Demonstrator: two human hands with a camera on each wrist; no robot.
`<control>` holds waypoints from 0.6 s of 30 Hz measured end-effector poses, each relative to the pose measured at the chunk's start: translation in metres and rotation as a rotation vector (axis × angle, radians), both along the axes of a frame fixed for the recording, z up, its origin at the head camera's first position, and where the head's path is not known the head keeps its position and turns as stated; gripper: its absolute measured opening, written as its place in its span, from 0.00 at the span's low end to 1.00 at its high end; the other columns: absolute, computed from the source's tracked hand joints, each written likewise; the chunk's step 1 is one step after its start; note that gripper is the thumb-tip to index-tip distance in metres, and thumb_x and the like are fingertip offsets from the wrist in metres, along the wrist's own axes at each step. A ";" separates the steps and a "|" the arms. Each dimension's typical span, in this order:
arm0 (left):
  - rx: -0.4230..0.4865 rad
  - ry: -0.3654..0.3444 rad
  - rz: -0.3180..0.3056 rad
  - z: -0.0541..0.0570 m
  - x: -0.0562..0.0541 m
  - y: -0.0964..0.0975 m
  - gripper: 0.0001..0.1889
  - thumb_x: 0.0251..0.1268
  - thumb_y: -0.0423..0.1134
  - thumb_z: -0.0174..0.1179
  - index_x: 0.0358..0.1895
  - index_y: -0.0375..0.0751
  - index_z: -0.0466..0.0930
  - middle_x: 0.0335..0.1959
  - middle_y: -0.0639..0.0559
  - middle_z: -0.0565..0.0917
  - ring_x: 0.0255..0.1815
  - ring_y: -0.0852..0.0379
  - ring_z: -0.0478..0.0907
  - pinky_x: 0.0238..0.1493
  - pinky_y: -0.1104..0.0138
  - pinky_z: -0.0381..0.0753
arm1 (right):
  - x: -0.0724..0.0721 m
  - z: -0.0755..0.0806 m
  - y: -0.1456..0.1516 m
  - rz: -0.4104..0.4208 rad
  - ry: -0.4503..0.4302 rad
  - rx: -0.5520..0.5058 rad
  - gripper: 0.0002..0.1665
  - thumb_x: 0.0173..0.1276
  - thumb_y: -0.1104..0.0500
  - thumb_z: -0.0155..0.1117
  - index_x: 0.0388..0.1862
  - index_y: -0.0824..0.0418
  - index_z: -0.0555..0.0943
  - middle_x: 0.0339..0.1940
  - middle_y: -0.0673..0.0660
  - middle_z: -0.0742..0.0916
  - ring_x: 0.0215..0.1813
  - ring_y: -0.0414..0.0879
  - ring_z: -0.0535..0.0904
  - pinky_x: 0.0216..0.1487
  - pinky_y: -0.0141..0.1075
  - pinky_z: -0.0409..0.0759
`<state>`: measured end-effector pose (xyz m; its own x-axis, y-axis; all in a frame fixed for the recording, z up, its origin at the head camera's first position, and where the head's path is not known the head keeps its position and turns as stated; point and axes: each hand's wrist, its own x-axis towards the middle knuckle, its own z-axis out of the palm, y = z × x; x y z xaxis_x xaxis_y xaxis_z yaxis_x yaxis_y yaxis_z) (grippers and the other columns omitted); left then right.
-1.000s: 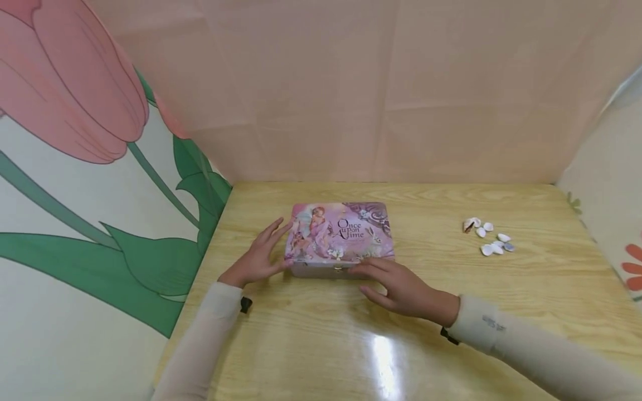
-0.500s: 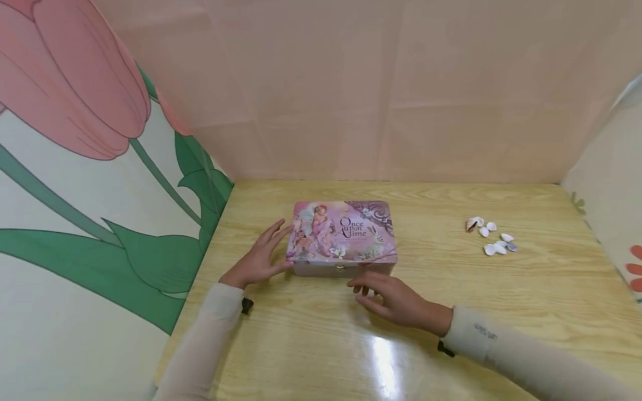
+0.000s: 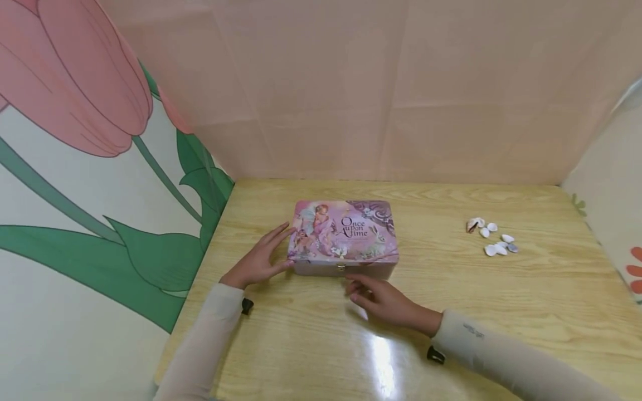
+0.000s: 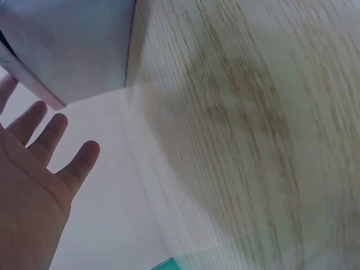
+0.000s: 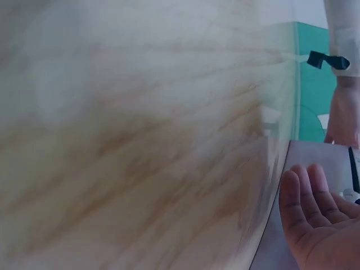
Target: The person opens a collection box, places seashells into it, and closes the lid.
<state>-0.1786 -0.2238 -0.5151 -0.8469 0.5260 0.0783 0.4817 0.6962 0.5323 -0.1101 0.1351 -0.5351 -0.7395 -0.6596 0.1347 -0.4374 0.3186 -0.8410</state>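
A pink metal box (image 3: 346, 231) with "Once upon a Time" and a fairy printed on its lid sits closed on the table. Its small gold clasp (image 3: 341, 267) is at the middle of the front side. My left hand (image 3: 257, 260) rests with spread fingers at the box's left edge, thumb by the front left corner. In the left wrist view, the fingers (image 4: 49, 138) are apart beside the box wall. Just before the front side, below and right of the clasp, is my right hand (image 3: 388, 301). Its fingers (image 5: 315, 194) are loosely bent, with nothing between them.
Several white shells (image 3: 499, 249) lie on the wooden table (image 3: 441, 284) to the right of the box, along with a larger brownish shell (image 3: 473, 224). A pink backdrop (image 3: 321, 94) rises behind the table. A tulip-printed panel (image 3: 145, 267) stands on the left.
My right hand has come off the box's front lid edge and moved down and toward me, its fingers bending more. The left hand stays at the left edge.
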 end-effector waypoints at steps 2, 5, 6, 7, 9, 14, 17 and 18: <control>-0.003 -0.006 0.006 0.000 0.000 0.000 0.42 0.64 0.66 0.55 0.78 0.65 0.47 0.79 0.60 0.44 0.77 0.48 0.46 0.68 0.40 0.60 | 0.000 -0.001 -0.002 -0.003 -0.036 -0.030 0.30 0.74 0.57 0.59 0.69 0.69 0.66 0.48 0.58 0.86 0.49 0.47 0.82 0.52 0.41 0.82; -0.004 -0.013 0.009 0.000 0.001 -0.001 0.42 0.65 0.65 0.55 0.78 0.66 0.47 0.79 0.59 0.45 0.77 0.48 0.46 0.68 0.39 0.60 | 0.002 0.000 -0.006 -0.007 -0.070 -0.064 0.31 0.74 0.61 0.58 0.70 0.72 0.63 0.48 0.62 0.86 0.49 0.52 0.82 0.52 0.41 0.82; -0.004 -0.015 0.010 0.000 0.001 -0.001 0.41 0.65 0.65 0.55 0.78 0.66 0.47 0.79 0.58 0.45 0.77 0.48 0.46 0.68 0.39 0.60 | 0.003 0.001 -0.008 -0.008 -0.081 -0.074 0.31 0.74 0.62 0.58 0.71 0.73 0.62 0.48 0.63 0.85 0.49 0.54 0.82 0.51 0.41 0.83; -0.005 -0.017 0.011 0.000 0.001 -0.001 0.41 0.65 0.65 0.55 0.78 0.66 0.47 0.79 0.58 0.45 0.77 0.48 0.46 0.68 0.39 0.60 | 0.003 0.003 -0.009 -0.010 -0.088 -0.083 0.31 0.74 0.64 0.57 0.70 0.74 0.62 0.47 0.65 0.85 0.48 0.56 0.82 0.49 0.40 0.83; -0.006 -0.023 0.013 0.001 0.002 -0.001 0.41 0.65 0.66 0.55 0.78 0.66 0.47 0.79 0.58 0.46 0.77 0.48 0.46 0.68 0.40 0.60 | 0.005 0.009 -0.012 -0.013 -0.113 -0.099 0.30 0.73 0.66 0.56 0.70 0.76 0.61 0.46 0.68 0.85 0.47 0.61 0.82 0.46 0.38 0.84; -0.002 -0.023 0.010 0.001 0.002 -0.001 0.41 0.66 0.66 0.54 0.78 0.65 0.47 0.79 0.56 0.47 0.77 0.47 0.47 0.68 0.39 0.60 | 0.009 0.027 -0.015 -0.020 -0.193 -0.135 0.28 0.73 0.69 0.55 0.68 0.76 0.62 0.44 0.72 0.84 0.44 0.68 0.81 0.39 0.43 0.85; -0.005 -0.028 0.012 0.001 0.002 0.000 0.41 0.66 0.67 0.53 0.78 0.65 0.47 0.79 0.56 0.47 0.77 0.47 0.47 0.67 0.39 0.61 | 0.009 0.031 -0.016 -0.026 -0.223 -0.154 0.27 0.73 0.70 0.55 0.68 0.76 0.63 0.43 0.73 0.84 0.43 0.70 0.80 0.38 0.49 0.85; -0.007 -0.033 0.014 0.001 0.001 0.000 0.41 0.65 0.67 0.53 0.78 0.66 0.47 0.79 0.57 0.46 0.77 0.47 0.47 0.67 0.39 0.61 | 0.009 0.031 -0.016 -0.026 -0.230 -0.163 0.27 0.73 0.70 0.55 0.68 0.76 0.63 0.43 0.73 0.83 0.43 0.71 0.79 0.38 0.51 0.85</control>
<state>-0.1772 -0.2239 -0.5136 -0.8564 0.5143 0.0463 0.4537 0.7066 0.5430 -0.1014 0.1191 -0.5039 -0.7793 -0.6234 0.0641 -0.2221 0.1792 -0.9584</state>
